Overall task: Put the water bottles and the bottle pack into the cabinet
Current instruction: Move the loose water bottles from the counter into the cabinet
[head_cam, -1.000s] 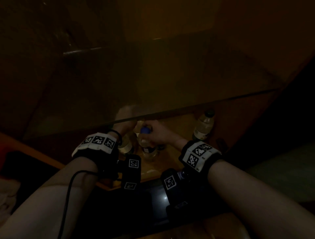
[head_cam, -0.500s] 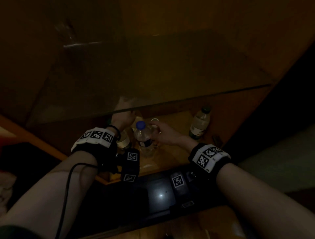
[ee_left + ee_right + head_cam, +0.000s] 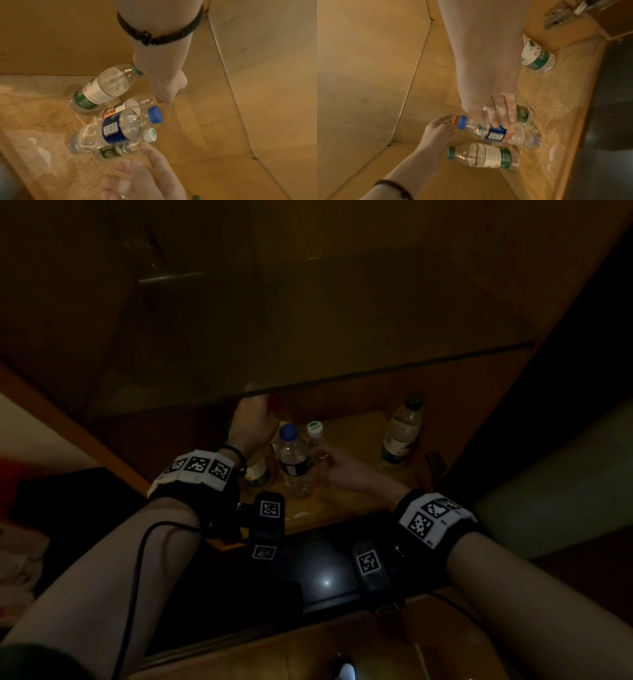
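Four bottles are standing clustered in the cabinet (image 3: pixel 257 94); the left hand (image 3: pixel 169 90) is pinching the orange-capped one's (image 3: pixel 130 106) top, steadying it, while the right hand (image 3: pixel 496 108) is lying open against the neighbours.

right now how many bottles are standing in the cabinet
5: red-capped bottle under the left hand, green-capped bottle behind it, blue-capped bottle, white-capped bottle at the right hand, lone bottle far right. No others visible.
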